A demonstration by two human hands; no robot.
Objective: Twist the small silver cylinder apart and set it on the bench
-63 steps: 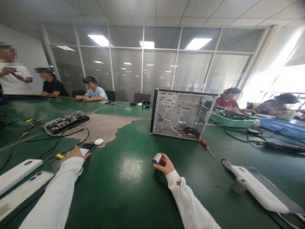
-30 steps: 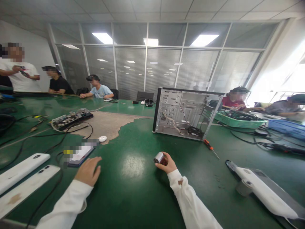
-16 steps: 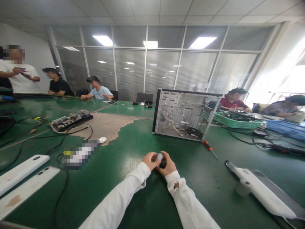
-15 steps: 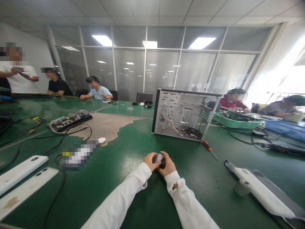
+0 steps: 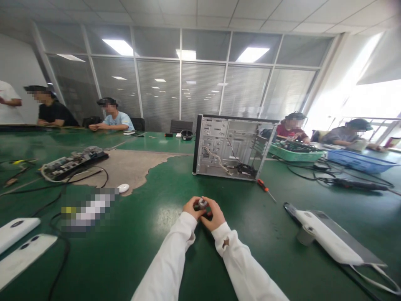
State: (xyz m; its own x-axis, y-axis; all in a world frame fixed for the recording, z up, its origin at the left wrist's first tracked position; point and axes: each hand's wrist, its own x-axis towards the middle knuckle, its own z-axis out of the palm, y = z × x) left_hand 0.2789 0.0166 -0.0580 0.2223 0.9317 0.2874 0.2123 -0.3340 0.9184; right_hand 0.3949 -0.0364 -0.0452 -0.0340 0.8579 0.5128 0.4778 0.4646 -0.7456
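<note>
Small silver metal cylinder (image 5: 202, 203) pinched between left hand (image 5: 192, 207) and right hand (image 5: 214, 216), before grey steel computer chassis (image 5: 228, 161). Two-handed pinch apparently suited to its smallness.

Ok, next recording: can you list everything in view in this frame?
table: 1, green with a worn tan patch, under everything
computer case: 1, silver, upright, ahead of the hands
screwdriver: 1, red handle, right of the case
circuit board: 1, dark, on the tan patch, left
mouse: 1, white, left of centre
slabs: 2, white, lower left
device: 1, white, lower right
basket: 1, green, far right
tray: 1, blue, far right
people: 5, in white, black, blue, red, grey, far side
metal cylinder: 1, silver, between the hands
hands: 2, white sleeves, left and right, both around the cylinder
</note>
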